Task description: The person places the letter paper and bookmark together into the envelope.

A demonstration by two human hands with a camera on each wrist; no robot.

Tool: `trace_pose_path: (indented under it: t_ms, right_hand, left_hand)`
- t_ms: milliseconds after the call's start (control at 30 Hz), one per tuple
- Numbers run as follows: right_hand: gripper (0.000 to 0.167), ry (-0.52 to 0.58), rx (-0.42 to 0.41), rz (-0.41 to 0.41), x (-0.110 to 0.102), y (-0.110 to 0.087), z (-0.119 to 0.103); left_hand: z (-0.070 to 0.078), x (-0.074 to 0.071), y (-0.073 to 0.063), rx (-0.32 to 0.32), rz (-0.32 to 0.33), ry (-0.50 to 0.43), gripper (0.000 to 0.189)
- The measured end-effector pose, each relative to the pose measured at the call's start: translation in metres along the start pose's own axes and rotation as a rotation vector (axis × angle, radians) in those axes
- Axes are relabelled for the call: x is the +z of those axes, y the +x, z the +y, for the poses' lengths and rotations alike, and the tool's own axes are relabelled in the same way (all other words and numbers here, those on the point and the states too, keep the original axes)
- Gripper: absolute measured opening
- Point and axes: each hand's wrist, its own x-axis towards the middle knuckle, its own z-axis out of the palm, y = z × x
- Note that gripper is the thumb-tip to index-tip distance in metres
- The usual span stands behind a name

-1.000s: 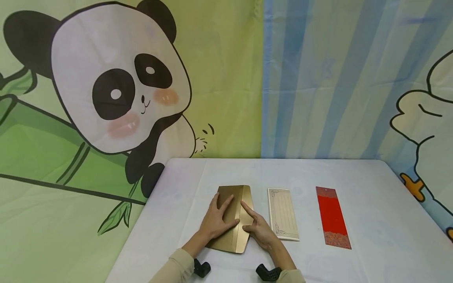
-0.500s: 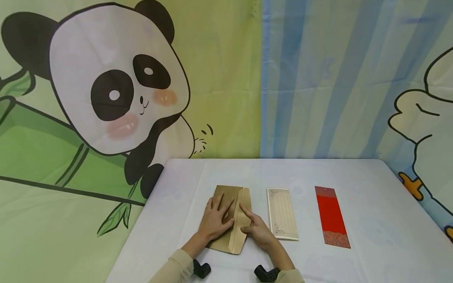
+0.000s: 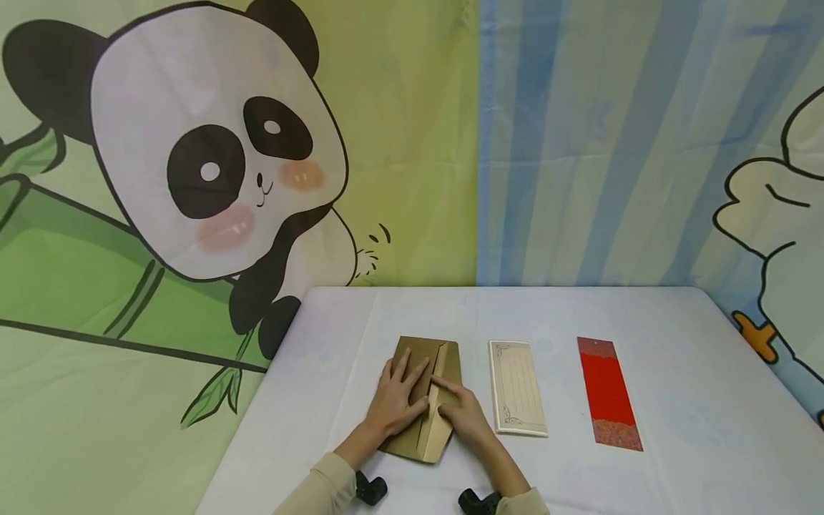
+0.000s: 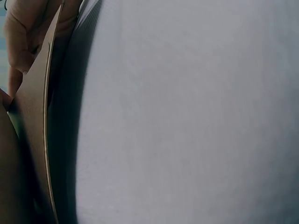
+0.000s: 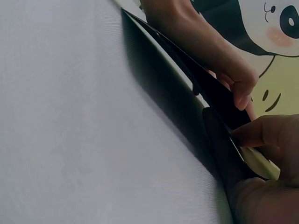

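In the head view a gold paper envelope (image 3: 409,439) lies lengthwise near the table's front, with a long flap along its right side. A dark gap shows beside the flap's inner edge. My left hand (image 3: 394,402) rests on the left part with fingers spread. From the right, my right hand (image 3: 467,420) pinches the flap side, index finger stretched across it. In the right wrist view the envelope (image 5: 177,53) tilts up off the table, with one right-hand finger (image 5: 219,140) below it. The left wrist view shows the envelope's edge (image 4: 45,116) bent and raised too.
Right of the envelope lies a cream lined card or packet (image 3: 518,390) with corner ornaments. Farther right is a red strip-shaped card (image 3: 609,393) with patterned ends. All lie on a white-covered table (image 3: 695,372). Behind stands a printed panda curtain (image 3: 212,143).
A dark gap has opened along the flap's inner edge, which now stands raised. My right index finger has moved slightly left and nearer. My left hand stays spread on the envelope.
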Motion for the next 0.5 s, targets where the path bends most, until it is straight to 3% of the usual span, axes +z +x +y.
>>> trace_pose_path:
  t_ms: [500]
  right_hand:
    - [0.064,-0.034,-0.021,-0.033,-0.001,-0.0012,-0.0002]
  left_hand:
    - [-0.0017,0.0029,-0.0014,-0.017,0.004,0.014,0.069]
